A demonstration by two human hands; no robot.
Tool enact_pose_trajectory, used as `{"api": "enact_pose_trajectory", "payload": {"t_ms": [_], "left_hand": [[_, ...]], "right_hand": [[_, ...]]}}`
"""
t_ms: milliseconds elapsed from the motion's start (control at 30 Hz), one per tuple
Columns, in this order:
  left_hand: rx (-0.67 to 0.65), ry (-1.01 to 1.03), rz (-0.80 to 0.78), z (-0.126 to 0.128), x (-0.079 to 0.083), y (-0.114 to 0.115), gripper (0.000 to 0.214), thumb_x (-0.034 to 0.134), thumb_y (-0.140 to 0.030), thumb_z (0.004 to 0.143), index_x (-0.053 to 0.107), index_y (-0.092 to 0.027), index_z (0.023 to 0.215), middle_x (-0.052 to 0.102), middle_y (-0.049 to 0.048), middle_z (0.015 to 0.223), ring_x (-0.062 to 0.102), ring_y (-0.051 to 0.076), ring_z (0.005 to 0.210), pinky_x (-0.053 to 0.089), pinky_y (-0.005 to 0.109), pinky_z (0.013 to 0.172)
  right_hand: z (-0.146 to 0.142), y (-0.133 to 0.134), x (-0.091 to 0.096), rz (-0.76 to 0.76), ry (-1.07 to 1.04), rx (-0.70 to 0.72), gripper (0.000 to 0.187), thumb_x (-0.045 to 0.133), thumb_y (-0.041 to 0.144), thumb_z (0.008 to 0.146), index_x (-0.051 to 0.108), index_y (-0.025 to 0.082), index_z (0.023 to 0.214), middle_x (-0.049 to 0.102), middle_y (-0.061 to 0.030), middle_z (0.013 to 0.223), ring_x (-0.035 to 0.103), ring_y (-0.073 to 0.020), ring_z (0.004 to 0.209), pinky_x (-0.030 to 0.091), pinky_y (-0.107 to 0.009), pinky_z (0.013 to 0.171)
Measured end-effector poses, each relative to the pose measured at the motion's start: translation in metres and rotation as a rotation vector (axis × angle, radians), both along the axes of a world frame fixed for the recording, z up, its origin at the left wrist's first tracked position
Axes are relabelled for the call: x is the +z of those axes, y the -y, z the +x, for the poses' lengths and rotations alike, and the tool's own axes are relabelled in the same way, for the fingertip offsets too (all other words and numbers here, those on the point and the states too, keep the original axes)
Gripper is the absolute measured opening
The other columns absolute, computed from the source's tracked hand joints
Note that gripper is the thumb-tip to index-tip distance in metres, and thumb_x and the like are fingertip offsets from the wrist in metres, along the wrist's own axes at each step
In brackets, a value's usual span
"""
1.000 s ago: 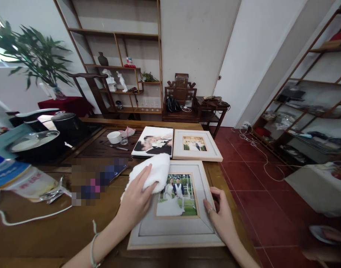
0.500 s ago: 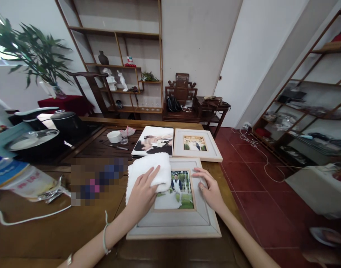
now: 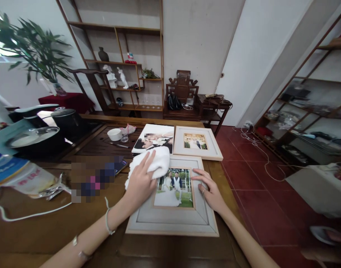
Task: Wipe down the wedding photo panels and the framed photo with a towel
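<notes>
A white picture frame (image 3: 173, 225) lies flat on the wooden table, with a photo of a couple sitting outdoors inside it. My left hand (image 3: 141, 180) presses a folded white towel (image 3: 160, 159) onto the frame's upper left part, its fingers laid over the cloth. On the right border of the frame rests my right hand (image 3: 211, 191), fingers spread and touching the inner edge beside the photo. The towel covers the frame's upper left corner.
Behind lie a second framed photo (image 3: 212, 147) and a photo panel (image 3: 156, 138). A phone (image 3: 121, 166), a snack-like bag (image 3: 22, 175) with a white cord, a white cup (image 3: 114, 134) and a lidded pan (image 3: 33, 139) are to the left. Red tiled floor (image 3: 256, 204) lies beyond the right edge.
My left hand and the towel have moved slightly up and left, uncovering more of the couple in the photo. My right hand stays on the frame's right border.
</notes>
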State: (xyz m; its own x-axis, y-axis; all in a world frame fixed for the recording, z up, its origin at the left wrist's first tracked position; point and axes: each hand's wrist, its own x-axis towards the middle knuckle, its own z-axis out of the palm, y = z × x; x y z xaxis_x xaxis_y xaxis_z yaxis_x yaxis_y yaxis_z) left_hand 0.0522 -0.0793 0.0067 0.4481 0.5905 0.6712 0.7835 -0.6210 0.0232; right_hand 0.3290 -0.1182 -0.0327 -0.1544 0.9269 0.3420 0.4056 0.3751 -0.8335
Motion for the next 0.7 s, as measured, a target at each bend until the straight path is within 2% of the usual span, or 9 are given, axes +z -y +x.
{"api": "enact_pose_trajectory", "payload": {"t_ms": [133,233,333,400,467,567,700], "left_hand": [[-0.134,0.079,0.233,-0.012,0.019,-0.024,0.026,0.048,0.001,0.076,0.061,-0.013,0.093,0.038,0.0142,0.143,0.032,0.031,0.133,0.045,0.048,0.094],[-0.281,0.029,0.289,-0.017,0.017,-0.036,0.028,0.044,0.006,0.076,0.061,-0.013,0.088,0.049,0.0114,0.135,0.039,0.027,0.13,0.044,0.046,0.098],[-0.285,-0.203,0.131,-0.012,0.004,-0.036,0.026,0.045,0.005,0.075,0.064,-0.01,0.083,0.056,0.0155,0.126,0.052,0.028,0.117,0.049,0.043,0.09],[-0.207,-0.336,-0.005,-0.004,-0.005,-0.032,0.022,0.048,0.003,0.072,0.066,-0.009,0.076,0.052,0.0195,0.129,0.057,0.03,0.107,0.051,0.043,0.082],[-0.13,-0.379,-0.101,0.003,-0.011,-0.028,0.02,0.051,0.002,0.068,0.067,-0.009,0.072,0.046,0.0207,0.135,0.057,0.032,0.107,0.051,0.045,0.081],[-0.099,-0.332,-0.15,0.008,-0.016,-0.027,0.027,0.051,0.003,0.065,0.069,-0.01,0.082,0.044,0.0177,0.138,0.046,0.032,0.122,0.043,0.05,0.095],[-0.153,-0.325,-0.138,0.004,-0.025,-0.03,0.026,0.05,0.002,0.07,0.068,-0.008,0.085,0.045,0.0182,0.137,0.035,0.03,0.131,0.029,0.052,0.107]], "right_hand": [[0.001,-0.001,-0.004,0.021,-0.005,0.01,0.032,0.046,0.012,0.08,0.066,0.027,0.099,0.053,-0.0045,0.129,0.038,-0.0235,0.127,0.025,-0.048,0.108],[0.0,-0.001,-0.004,0.026,-0.01,0.009,0.032,0.045,0.012,0.081,0.066,0.028,0.099,0.053,-0.004,0.128,0.038,-0.0235,0.127,0.025,-0.049,0.107],[0.0,-0.001,-0.004,0.018,-0.01,0.002,0.033,0.045,0.011,0.08,0.066,0.028,0.098,0.054,-0.0037,0.128,0.038,-0.0235,0.127,0.026,-0.049,0.107],[-0.001,0.0,-0.004,0.015,-0.01,-0.001,0.034,0.045,0.01,0.08,0.067,0.028,0.098,0.054,-0.0035,0.128,0.038,-0.0234,0.127,0.026,-0.049,0.107],[-0.001,0.0,-0.004,0.015,-0.008,-0.001,0.034,0.044,0.009,0.08,0.067,0.028,0.097,0.054,-0.0033,0.128,0.037,-0.0235,0.127,0.026,-0.049,0.107],[-0.001,0.0,-0.004,0.016,-0.006,-0.003,0.035,0.043,0.009,0.08,0.067,0.028,0.097,0.054,-0.003,0.128,0.037,-0.0233,0.128,0.026,-0.049,0.107],[0.0,0.0,-0.005,0.007,-0.014,-0.019,0.036,0.043,0.008,0.079,0.066,0.028,0.099,0.055,-0.0029,0.128,0.038,-0.0224,0.127,0.026,-0.048,0.108]]}}
